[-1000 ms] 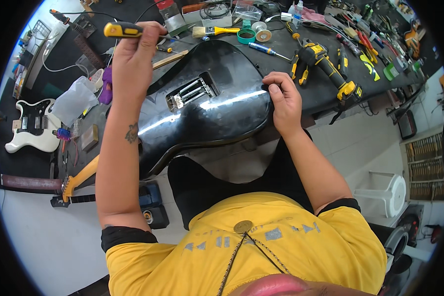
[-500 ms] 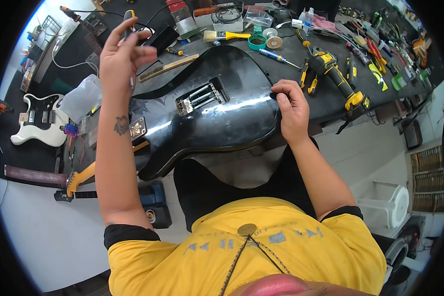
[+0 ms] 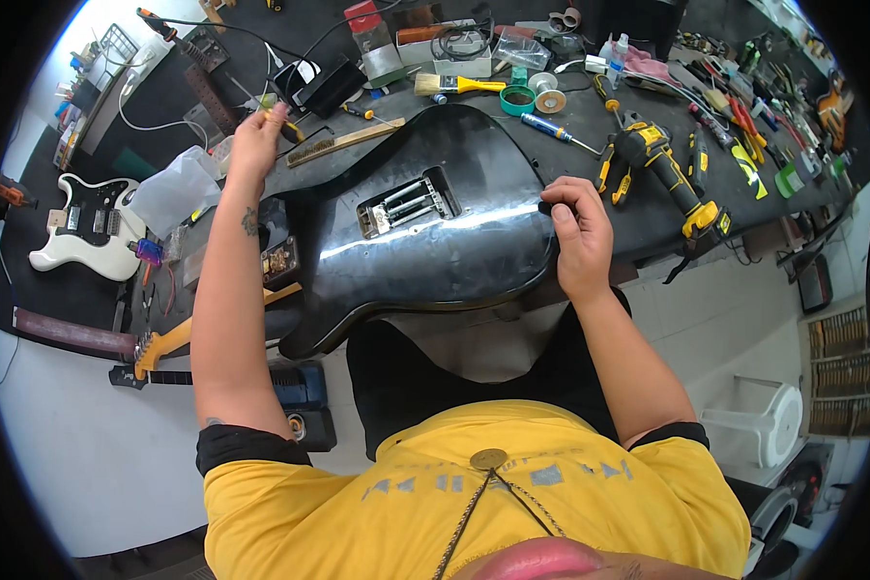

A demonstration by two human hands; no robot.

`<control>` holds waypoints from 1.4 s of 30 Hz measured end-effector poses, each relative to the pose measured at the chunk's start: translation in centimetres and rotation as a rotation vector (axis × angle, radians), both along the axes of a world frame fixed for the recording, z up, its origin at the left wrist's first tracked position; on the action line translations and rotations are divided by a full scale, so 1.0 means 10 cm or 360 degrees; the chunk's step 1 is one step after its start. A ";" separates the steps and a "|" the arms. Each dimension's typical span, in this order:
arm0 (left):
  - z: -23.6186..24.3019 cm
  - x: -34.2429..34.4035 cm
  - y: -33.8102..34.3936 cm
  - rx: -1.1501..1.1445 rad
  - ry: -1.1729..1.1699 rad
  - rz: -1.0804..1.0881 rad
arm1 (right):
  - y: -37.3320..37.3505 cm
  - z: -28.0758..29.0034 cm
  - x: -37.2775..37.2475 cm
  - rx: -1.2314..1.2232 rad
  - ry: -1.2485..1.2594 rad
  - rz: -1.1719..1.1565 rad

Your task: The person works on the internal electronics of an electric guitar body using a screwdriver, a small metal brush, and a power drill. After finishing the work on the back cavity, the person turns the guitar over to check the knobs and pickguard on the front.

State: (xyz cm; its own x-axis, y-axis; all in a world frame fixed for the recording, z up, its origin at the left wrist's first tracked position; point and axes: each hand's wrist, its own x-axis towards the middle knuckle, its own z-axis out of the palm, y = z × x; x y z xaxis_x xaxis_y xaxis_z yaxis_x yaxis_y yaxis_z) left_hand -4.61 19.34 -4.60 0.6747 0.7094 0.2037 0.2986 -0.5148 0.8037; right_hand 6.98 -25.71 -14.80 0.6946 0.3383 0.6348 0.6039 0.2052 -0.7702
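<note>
At dark bench (image 3: 575, 171), right hand (image 3: 584, 237) pinches black guitar (image 3: 406, 253) by edge; left hand (image 3: 256, 143) beside yellow-black handle (image 3: 293, 132), grasp unclear. Seemingly tool-handling step; next move calls for steady guitar.

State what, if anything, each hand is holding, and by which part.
Right hand: appears to hold the black guitar body by its rounded end's edge. Left hand: whether it holds anything cannot be told.

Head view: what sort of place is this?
Probably a guitar repair workshop. A glossy black guitar body lies with its metal-spring cavity exposed, a white guitar body with black pickguard sits at left, and a yellow-and-black cordless power tool lies at right.
</note>
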 end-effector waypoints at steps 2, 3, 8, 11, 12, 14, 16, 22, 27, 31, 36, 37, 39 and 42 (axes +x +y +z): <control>0.09 0.13 -0.29 -0.0176 -0.0385 0.0021 | -0.04 -0.02 0.04 0.0020 0.0014 -0.0014; 0.13 0.16 -0.46 -0.0183 -0.0376 0.0028 | -0.03 -0.03 0.03 0.0012 0.0024 -0.0008; 0.05 0.31 -1.26 0.0128 -0.0286 -0.0519 | -0.03 -0.02 0.02 -0.0008 0.0030 0.0000; -0.08 0.34 -1.67 0.0259 -0.0188 -0.0715 | -0.03 -0.01 0.02 0.0004 0.0006 -0.0004; -0.17 0.38 -1.68 0.0257 -0.0191 -0.0720 | -0.03 -0.02 0.02 0.0001 0.0004 -0.0009; -0.29 0.40 -1.69 0.0412 -0.0174 -0.0918 | -0.01 -0.02 0.01 0.0009 0.0032 0.0013; -0.33 0.37 -1.68 0.0407 -0.0207 -0.0928 | 0.00 -0.01 0.00 0.0018 0.0029 0.0018; -0.35 0.34 -1.73 0.0446 -0.0232 -0.1062 | -0.01 -0.01 0.01 -0.0012 0.0017 -0.0006; -0.32 0.33 -1.73 0.0584 -0.0148 -0.1073 | 0.03 0.00 0.01 0.0013 0.0191 -0.0005; -0.35 0.35 -1.75 0.0703 -0.0378 -0.1142 | 0.24 0.44 0.29 0.0014 0.0221 0.0067; -0.29 0.26 -1.73 0.0611 -0.0353 -0.1147 | 1.49 1.12 1.08 -0.0694 -0.0417 0.0153; -0.28 0.30 -1.75 0.0613 -0.0411 -0.1174 | 1.81 1.05 1.29 -0.0755 -0.0642 0.0197; -0.31 0.36 -1.73 0.0576 -0.0453 -0.1213 | 2.33 0.99 1.33 -0.1167 -0.1020 0.0411; -0.29 0.31 -1.70 0.0567 -0.0435 -0.1212 | 2.99 0.89 1.13 -0.1677 -0.1262 0.0745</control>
